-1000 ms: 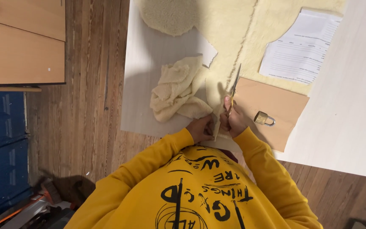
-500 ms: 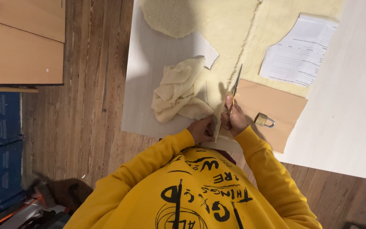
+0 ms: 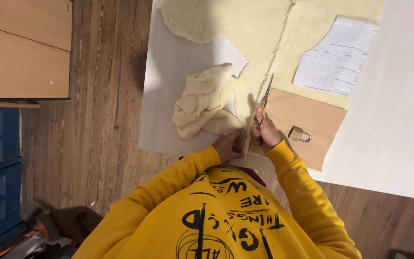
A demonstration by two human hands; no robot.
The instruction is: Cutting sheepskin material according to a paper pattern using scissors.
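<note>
Fleece (image 3: 264,29) looks soft, light and floppy w/ a thick pile, prob. bunches and slides on the smooth bench (image 3: 389,144), so best pinched flat at the edge right beside the cut line. It covers the bench top, near edge running down betw. both hands: left hand (image 3: 229,145) fingers closed, pinching that edge just left of the cut; right hand (image 3: 264,132) fingers curled shut round scissors (image 3: 266,98), blades pointing away along the fleece, a scrap (image 3: 202,103) bunched to the left
</note>
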